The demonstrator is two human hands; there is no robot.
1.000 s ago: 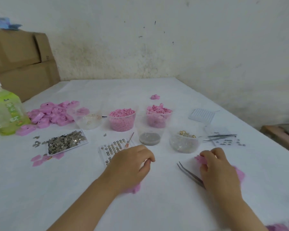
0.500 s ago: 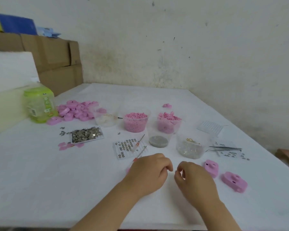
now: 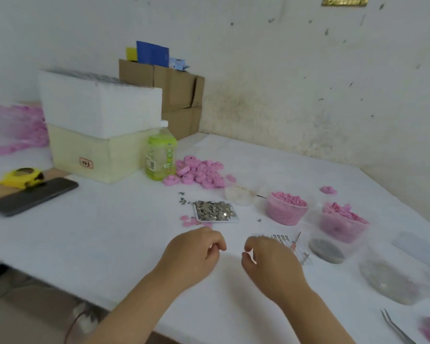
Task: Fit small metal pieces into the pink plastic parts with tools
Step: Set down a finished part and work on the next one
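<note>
Pink plastic parts [image 3: 199, 173] lay heaped far back on the white surface [image 3: 109, 239], beside a green bottle [image 3: 160, 155]. A tray of small metal pieces [image 3: 215, 211] sat nearer. Just in front of it the left hand [image 3: 191, 254] hovered, fingers curled against the thumb with nothing visible in them. The right hand [image 3: 271, 264] hung beside it, fingers loosely bent and empty. Tweezers [image 3: 397, 330] lay near the right edge.

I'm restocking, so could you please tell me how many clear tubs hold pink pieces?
2: the tub of fine pink bits beyond the right hand, and the tub of larger pink pieces just right of it.
</note>
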